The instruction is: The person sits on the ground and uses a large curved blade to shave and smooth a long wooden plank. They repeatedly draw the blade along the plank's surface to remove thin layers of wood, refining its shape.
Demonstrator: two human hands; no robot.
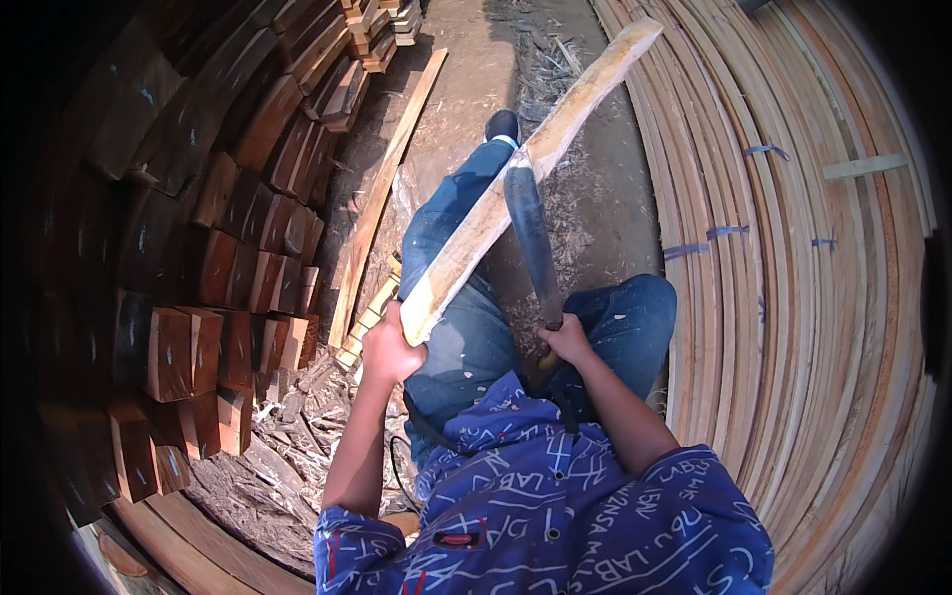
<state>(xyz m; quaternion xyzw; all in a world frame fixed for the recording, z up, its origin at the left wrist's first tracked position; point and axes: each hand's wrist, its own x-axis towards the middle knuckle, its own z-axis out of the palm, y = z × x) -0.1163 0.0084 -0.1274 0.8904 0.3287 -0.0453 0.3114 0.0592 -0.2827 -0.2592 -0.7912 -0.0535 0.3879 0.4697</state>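
Timber walls the person in on both sides: bundled pale slats [793, 297], tied with blue straps [727, 232], rise in a long curved bank on the right, and dark squared blocks [228, 278] are stacked end-out on the left, so their cut faces show. Between the two banks runs a strip of bare ground [595, 188] littered with shavings and bark, which suits trimming work done right where the wood is stored. A loose plank [382, 193] lies along the foot of the block stack, out of the way of the legs. The person sits with knees apart in blue jeans [466, 337], one shoe [502, 125] forward, leaving room between the legs for chips to fall. A long pale stave [526, 174] slants from near the lap up and away, its far end well off over the ground; the left hand [389, 349] is closed around its near end, apparently steadying it at an angle that presents one edge upward. The right hand [565, 340] is wrapped tight on the handle of a machete [531, 238], whose dark blade lies against the stave about midway, edge set into the wood.
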